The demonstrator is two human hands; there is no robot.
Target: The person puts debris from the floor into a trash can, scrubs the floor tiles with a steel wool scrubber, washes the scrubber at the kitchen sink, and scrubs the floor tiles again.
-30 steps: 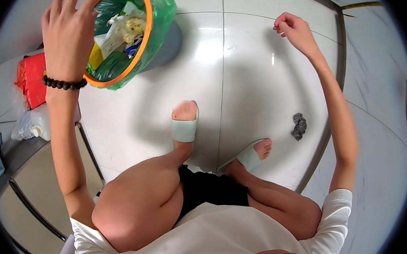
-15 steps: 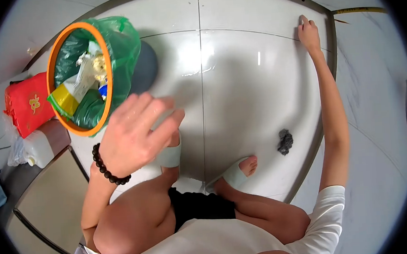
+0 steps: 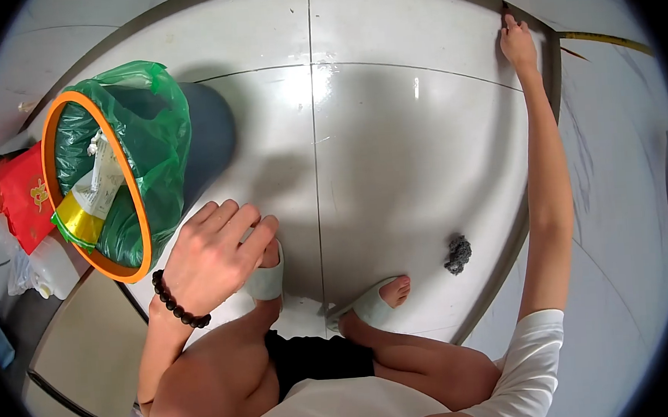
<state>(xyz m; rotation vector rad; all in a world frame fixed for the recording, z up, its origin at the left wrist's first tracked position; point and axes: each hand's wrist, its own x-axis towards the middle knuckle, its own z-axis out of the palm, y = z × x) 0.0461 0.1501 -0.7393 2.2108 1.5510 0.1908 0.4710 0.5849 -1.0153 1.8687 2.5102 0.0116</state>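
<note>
At the far right corner of the floor, my right hand (image 3: 519,44) reaches with its fingers drawn together against a small dark bit (image 3: 504,7) by the edge strip. The bit is too small to name. My left hand (image 3: 218,254) hangs in front of the trash can with its fingers curled inward; its palm side is hidden. A green trash bag (image 3: 163,135) lines the can (image 3: 211,132), held by an orange rim ring (image 3: 50,153). Inside lies a yellow and white wrapper (image 3: 93,204). A dark grey clump (image 3: 458,254) of fibres rests on the floor to the right.
White floor tiles (image 3: 377,167) bear wet streaks and small specks. A raised grey edge strip (image 3: 553,73) borders them. On the left are a red bag (image 3: 20,201), a whitish jug (image 3: 56,264) and a dark-framed panel (image 3: 83,354). My slippered feet (image 3: 374,305) stand near the middle.
My right hand has moved farther up into the corner, onto the dark bit. The trash can appears lower and more to the left, and the can's mouth shows less of its contents.
</note>
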